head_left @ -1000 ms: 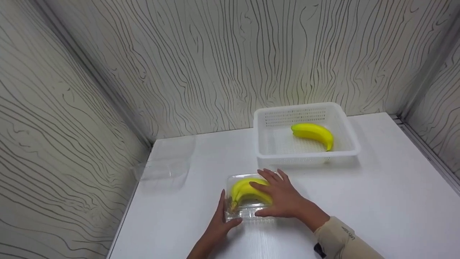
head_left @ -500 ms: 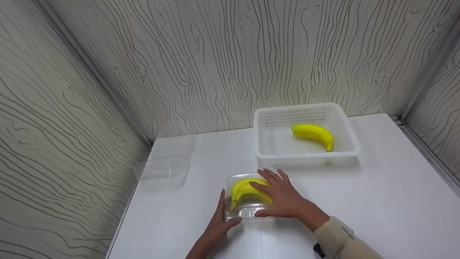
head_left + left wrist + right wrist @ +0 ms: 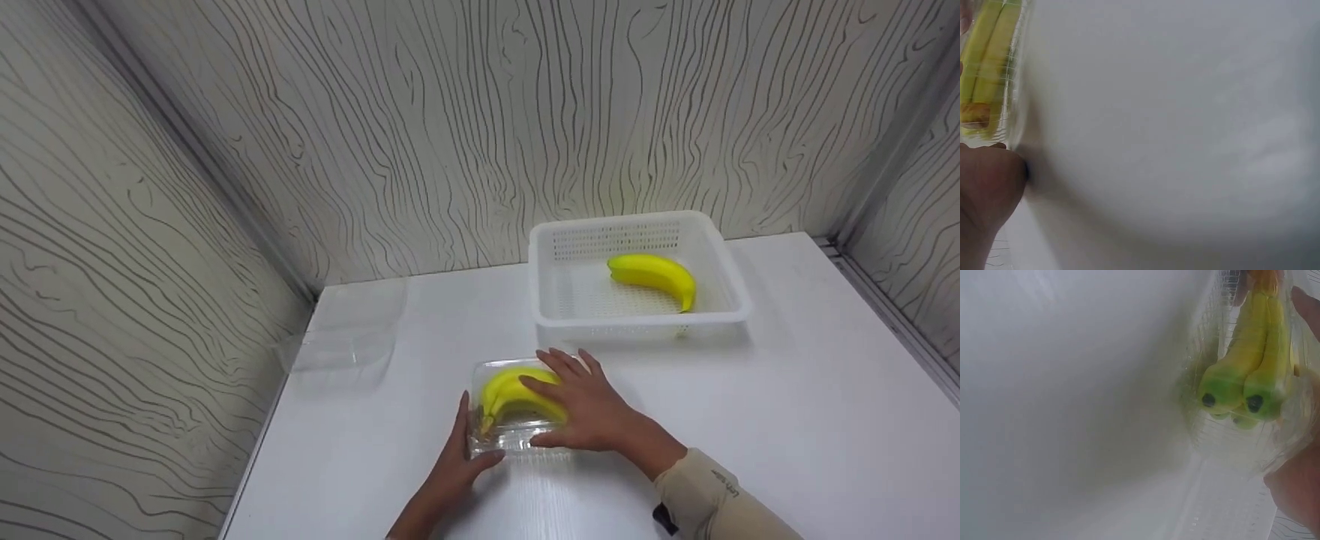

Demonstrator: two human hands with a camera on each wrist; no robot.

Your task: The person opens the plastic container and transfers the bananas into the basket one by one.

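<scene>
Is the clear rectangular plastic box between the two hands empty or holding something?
Holding something: a bunch of curved yellow bananas shows through the transparent box in all three views.

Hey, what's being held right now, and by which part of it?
The clear plastic box with bananas inside, held from two sides: the left hand lies along its left side and near corner, the right hand spreads over its right part.

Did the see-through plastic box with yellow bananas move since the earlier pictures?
No. In the head view, the clear rectangular plastic box sits in the same place relative to the white perforated plastic basket, with no visible shift.
</scene>
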